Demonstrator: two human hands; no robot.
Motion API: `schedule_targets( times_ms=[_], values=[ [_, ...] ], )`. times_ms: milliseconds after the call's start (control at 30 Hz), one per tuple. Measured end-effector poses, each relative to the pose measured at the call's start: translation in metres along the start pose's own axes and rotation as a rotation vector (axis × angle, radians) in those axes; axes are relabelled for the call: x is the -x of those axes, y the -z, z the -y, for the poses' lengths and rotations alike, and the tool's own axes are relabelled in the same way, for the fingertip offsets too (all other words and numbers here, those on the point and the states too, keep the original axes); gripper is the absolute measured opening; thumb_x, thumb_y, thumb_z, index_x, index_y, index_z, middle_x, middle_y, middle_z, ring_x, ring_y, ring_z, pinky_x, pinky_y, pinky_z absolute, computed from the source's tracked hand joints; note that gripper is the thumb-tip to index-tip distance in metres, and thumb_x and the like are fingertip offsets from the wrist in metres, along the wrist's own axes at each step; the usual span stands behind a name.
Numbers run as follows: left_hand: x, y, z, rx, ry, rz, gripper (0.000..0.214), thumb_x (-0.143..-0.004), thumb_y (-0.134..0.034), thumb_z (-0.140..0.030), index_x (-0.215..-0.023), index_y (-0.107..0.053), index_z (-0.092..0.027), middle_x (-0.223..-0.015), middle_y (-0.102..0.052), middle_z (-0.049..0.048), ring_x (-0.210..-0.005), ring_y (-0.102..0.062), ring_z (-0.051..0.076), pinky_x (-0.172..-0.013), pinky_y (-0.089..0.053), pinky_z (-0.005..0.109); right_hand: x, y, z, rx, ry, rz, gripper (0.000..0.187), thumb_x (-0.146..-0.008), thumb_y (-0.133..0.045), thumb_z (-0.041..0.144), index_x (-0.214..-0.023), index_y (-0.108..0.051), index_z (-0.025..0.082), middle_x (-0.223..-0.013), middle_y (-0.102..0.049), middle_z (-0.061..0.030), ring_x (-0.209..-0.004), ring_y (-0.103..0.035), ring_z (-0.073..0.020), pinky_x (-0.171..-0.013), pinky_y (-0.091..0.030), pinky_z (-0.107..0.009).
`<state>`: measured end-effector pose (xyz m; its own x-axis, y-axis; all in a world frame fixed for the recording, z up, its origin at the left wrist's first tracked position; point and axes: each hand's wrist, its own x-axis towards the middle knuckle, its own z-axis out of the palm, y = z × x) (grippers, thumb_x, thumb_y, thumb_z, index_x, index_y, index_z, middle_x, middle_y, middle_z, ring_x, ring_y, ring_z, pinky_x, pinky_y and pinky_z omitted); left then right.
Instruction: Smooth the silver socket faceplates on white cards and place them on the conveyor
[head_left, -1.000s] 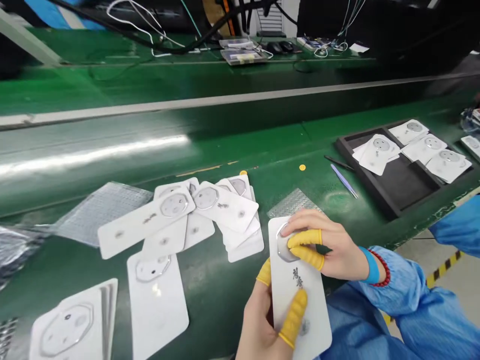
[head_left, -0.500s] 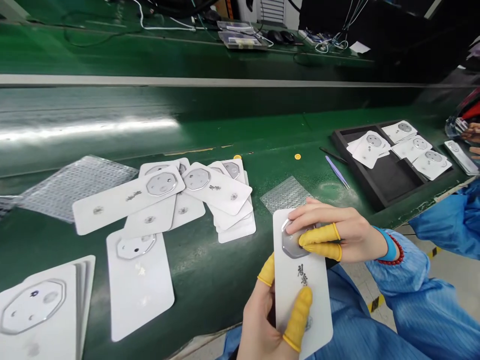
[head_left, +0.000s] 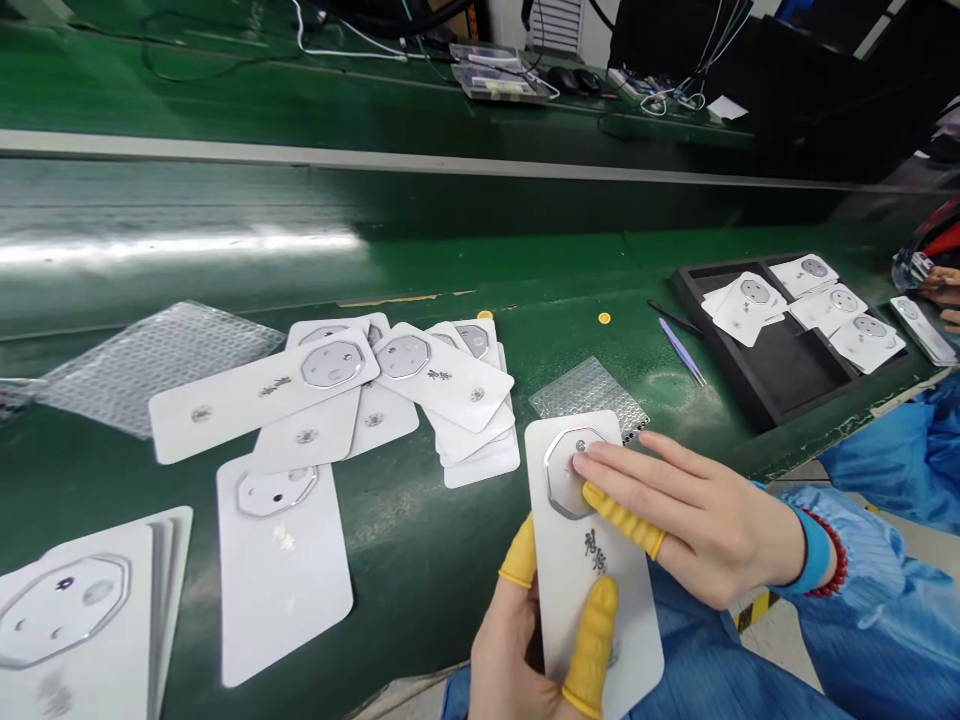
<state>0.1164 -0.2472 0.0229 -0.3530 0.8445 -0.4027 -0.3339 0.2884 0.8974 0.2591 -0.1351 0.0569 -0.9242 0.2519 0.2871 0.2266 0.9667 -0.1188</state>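
My left hand [head_left: 536, 630], with yellow finger cots on its thumb and a finger, grips the lower part of a white phone back cover [head_left: 630, 610]. The cover has rounded corners, dark printed characters and a silver-rimmed octagonal camera window [head_left: 559, 470]. My right hand [head_left: 682, 510] lies over the window's right side. Its bare fingers are stretched out, with fingertips on the window; one yellow-cotted finger shows below them. Behind the cover lies a small piece of bubble wrap [head_left: 581, 385]. Further left, more white covers [head_left: 450, 385] overlap in a loose pile.
A single cover [head_left: 285, 590] and a stack of covers [head_left: 82, 630] lie at the left, near a large bubble-wrap sheet [head_left: 165, 360]. Purple tweezers [head_left: 682, 350] rest beside a black divided tray [head_left: 750, 390] holding covers. Another person's hand [head_left: 943, 290] shows at far right.
My right hand has shifted down and right on the cover, its fingers straighter and one yellow-cotted finger no longer visible. The held cover has tilted slightly left at its top.
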Motion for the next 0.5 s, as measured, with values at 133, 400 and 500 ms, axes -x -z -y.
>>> schedule_targets(
  times_ms=[133,400,500],
  values=[
    [0.0,0.004,0.005,-0.001,0.047,-0.01,0.058,-0.07,-0.078,-0.035,-0.125,-0.063,-0.023,-0.116,-0.072,0.0093,-0.1,-0.07,0.028,-0.081,-0.059,0.029,0.003,-0.008,0.003,0.073,0.029,0.013,0.047,-0.086,-0.032,0.004,-0.128,-0.05,-0.005,-0.136,-0.055,-0.0135,-0.131,-0.048,-0.0236,-0.107,-0.045,-0.039],
    [-0.003,-0.002,0.003,0.033,0.102,0.007,0.065,-0.066,-0.081,-0.037,-0.127,-0.062,-0.021,-0.113,-0.074,0.0098,-0.096,-0.072,0.029,-0.076,-0.061,0.029,0.012,-0.012,-0.007,-0.008,0.144,0.096,0.036,-0.09,-0.038,0.013,-0.106,-0.061,-0.009,-0.138,-0.045,-0.0301,-0.13,-0.044,-0.0408,-0.1,-0.049,-0.05],
    [-0.001,-0.005,0.001,0.086,0.135,-0.007,0.065,-0.064,-0.083,-0.036,-0.124,-0.063,-0.024,-0.113,-0.074,0.0069,-0.096,-0.072,0.028,-0.077,-0.06,0.027,0.015,-0.021,-0.011,-0.171,0.13,-0.032,0.042,-0.094,-0.04,0.021,-0.115,-0.054,-0.012,-0.132,-0.05,-0.0329,-0.134,-0.04,-0.038,-0.103,-0.049,-0.047]
  ],
)
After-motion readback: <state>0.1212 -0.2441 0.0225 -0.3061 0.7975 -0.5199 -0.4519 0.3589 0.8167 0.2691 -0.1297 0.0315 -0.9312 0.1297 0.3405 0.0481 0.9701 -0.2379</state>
